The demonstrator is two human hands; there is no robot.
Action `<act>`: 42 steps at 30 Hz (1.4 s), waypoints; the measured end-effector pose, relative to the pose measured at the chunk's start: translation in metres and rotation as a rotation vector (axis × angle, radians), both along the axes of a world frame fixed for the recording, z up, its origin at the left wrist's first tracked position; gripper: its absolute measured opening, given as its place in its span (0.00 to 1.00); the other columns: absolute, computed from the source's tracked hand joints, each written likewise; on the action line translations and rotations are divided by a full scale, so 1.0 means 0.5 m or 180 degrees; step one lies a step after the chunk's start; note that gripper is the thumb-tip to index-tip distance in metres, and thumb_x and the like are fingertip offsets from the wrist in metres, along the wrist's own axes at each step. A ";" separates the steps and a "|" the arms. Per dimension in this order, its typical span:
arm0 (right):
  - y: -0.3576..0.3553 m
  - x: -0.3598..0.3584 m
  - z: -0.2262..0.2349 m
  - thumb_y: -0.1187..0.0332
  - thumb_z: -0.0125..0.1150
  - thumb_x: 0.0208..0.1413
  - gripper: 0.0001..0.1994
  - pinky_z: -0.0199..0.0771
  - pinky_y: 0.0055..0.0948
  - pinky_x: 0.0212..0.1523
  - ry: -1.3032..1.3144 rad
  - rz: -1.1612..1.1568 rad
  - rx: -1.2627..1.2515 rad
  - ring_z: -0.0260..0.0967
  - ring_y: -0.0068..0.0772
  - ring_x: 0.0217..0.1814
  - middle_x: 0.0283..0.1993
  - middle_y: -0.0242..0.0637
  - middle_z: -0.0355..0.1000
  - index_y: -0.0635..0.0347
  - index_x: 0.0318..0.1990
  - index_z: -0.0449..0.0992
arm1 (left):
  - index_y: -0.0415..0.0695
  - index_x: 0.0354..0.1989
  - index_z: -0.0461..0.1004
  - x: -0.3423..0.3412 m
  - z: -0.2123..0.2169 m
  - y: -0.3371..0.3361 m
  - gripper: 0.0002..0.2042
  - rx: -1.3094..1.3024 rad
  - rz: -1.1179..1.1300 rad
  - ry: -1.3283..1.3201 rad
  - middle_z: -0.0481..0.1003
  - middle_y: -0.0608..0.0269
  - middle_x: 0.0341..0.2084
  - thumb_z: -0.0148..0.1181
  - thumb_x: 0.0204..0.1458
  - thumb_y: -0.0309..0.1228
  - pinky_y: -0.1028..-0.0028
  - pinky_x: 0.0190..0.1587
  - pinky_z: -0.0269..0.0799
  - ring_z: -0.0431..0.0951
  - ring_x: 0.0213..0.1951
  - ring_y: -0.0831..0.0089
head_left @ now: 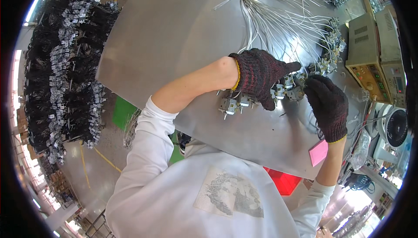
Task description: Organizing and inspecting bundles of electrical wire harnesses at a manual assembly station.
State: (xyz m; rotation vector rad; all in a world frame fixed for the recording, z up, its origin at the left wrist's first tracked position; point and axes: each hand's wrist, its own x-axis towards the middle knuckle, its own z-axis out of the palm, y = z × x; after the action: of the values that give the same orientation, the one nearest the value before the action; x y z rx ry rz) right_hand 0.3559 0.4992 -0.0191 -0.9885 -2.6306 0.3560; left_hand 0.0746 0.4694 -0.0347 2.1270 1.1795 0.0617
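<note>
My left hand [260, 74], in a dark knit glove, lies curled over a row of small metal components [234, 105] with white wires, on a sheet-metal table [174, 33]. Its fingers close on one component near the row's right end [281, 90]. My right hand [327, 106], gloved the same, comes in from the right. Its fingertips pinch the neighbouring component [297, 92]. The two hands are almost touching. The gloves hide the exact grip.
A fan of white wires [278, 15] spreads over the far side of the table to more components [331, 50]. Beige test instruments [374, 59] stand at the right, with a white fan [394, 127] below them. A pink pad [318, 152] lies at the near edge. Racks of dark parts [65, 72] hang at the left.
</note>
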 end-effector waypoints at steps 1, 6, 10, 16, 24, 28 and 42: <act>0.003 0.001 -0.001 0.73 0.73 0.62 0.10 0.84 0.39 0.48 -0.0049 0.0031 0.0069 0.85 0.49 0.48 0.51 0.47 0.84 0.59 0.50 0.86 | 0.47 0.84 0.53 -0.001 -0.002 0.000 0.61 -0.0003 0.0005 -0.0002 0.85 0.45 0.46 0.82 0.42 0.53 0.53 0.53 0.83 0.87 0.47 0.47; -0.021 0.002 -0.016 0.74 0.70 0.66 0.10 0.84 0.35 0.45 0.0216 -0.0324 -0.0157 0.86 0.38 0.47 0.51 0.44 0.85 0.60 0.52 0.86 | 0.45 0.84 0.54 -0.001 -0.016 -0.001 0.60 0.0043 -0.0004 -0.0049 0.85 0.45 0.47 0.82 0.43 0.52 0.53 0.53 0.82 0.87 0.46 0.47; -0.078 0.036 -0.023 0.73 0.69 0.70 0.09 0.83 0.29 0.46 0.1140 -0.1548 -0.1756 0.80 0.22 0.51 0.51 0.36 0.85 0.63 0.54 0.85 | 0.44 0.84 0.54 0.004 -0.011 0.004 0.59 0.0172 -0.0112 -0.0173 0.86 0.46 0.46 0.82 0.44 0.51 0.53 0.53 0.82 0.86 0.47 0.46; -0.083 0.028 -0.019 0.75 0.72 0.63 0.12 0.85 0.37 0.47 0.0319 -0.0586 -0.0155 0.86 0.41 0.48 0.52 0.43 0.85 0.59 0.53 0.86 | 0.43 0.84 0.54 0.001 -0.027 0.007 0.59 0.0241 -0.0098 -0.0199 0.86 0.45 0.46 0.82 0.44 0.51 0.54 0.54 0.82 0.86 0.48 0.46; -0.055 0.034 0.002 0.73 0.75 0.59 0.12 0.85 0.42 0.47 -0.0106 -0.0182 0.0092 0.85 0.52 0.48 0.52 0.42 0.85 0.53 0.50 0.87 | 0.37 0.81 0.55 0.024 -0.054 0.002 0.60 0.0477 -0.0117 -0.0296 0.81 0.43 0.55 0.82 0.42 0.54 0.51 0.52 0.81 0.86 0.49 0.44; -0.068 0.051 -0.009 0.75 0.72 0.63 0.13 0.84 0.38 0.51 0.0010 -0.0545 -0.0053 0.86 0.43 0.50 0.52 0.44 0.85 0.58 0.54 0.86 | 0.30 0.80 0.51 0.079 -0.101 -0.013 0.61 0.1019 0.0093 -0.0403 0.80 0.38 0.52 0.77 0.44 0.56 0.50 0.48 0.81 0.86 0.47 0.45; -0.055 -0.017 0.001 0.69 0.72 0.64 0.09 0.85 0.43 0.48 -0.0313 -0.0457 0.0423 0.84 0.51 0.48 0.52 0.42 0.85 0.53 0.50 0.87 | 0.42 0.84 0.47 0.122 -0.081 -0.019 0.61 0.0630 0.0458 -0.0391 0.84 0.42 0.51 0.80 0.45 0.53 0.49 0.46 0.82 0.87 0.43 0.42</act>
State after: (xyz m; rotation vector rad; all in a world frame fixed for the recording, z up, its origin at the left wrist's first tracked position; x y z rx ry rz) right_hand 0.3475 0.4716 -0.0184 -1.1685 -2.6100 0.1003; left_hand 0.1356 0.4597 -0.0754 2.1686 1.2963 0.3830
